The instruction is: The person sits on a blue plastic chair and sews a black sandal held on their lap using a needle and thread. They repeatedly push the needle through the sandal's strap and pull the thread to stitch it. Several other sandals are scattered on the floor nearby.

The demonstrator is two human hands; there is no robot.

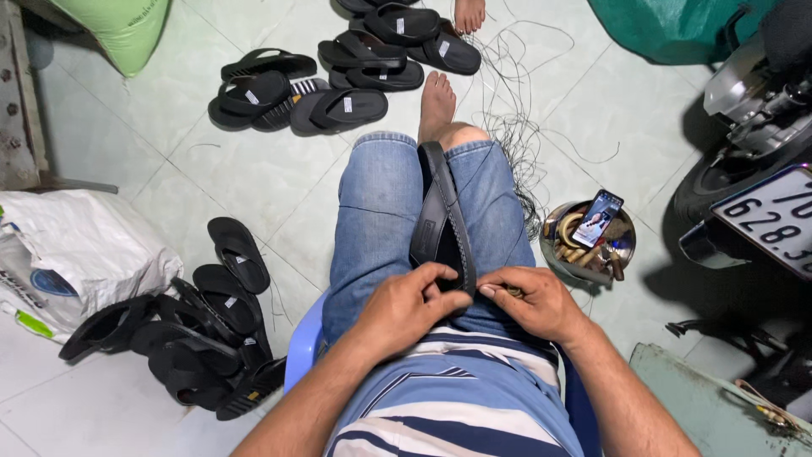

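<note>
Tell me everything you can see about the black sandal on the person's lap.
The black sandal lies lengthwise between the thighs on the blue denim shorts, turned on its edge, toe end pointing toward the knees. It looks like rubber or foam, with a wide strap and a ridged sole rim. The left hand and right hand pinch its near end from either side. Its sole pattern is hidden.

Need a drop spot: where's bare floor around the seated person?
Bare tile lies between the upper sandal group and the lower sandal pile, left of the knee. Crowded right: loose wire, metal bowl, motorbike.
</note>
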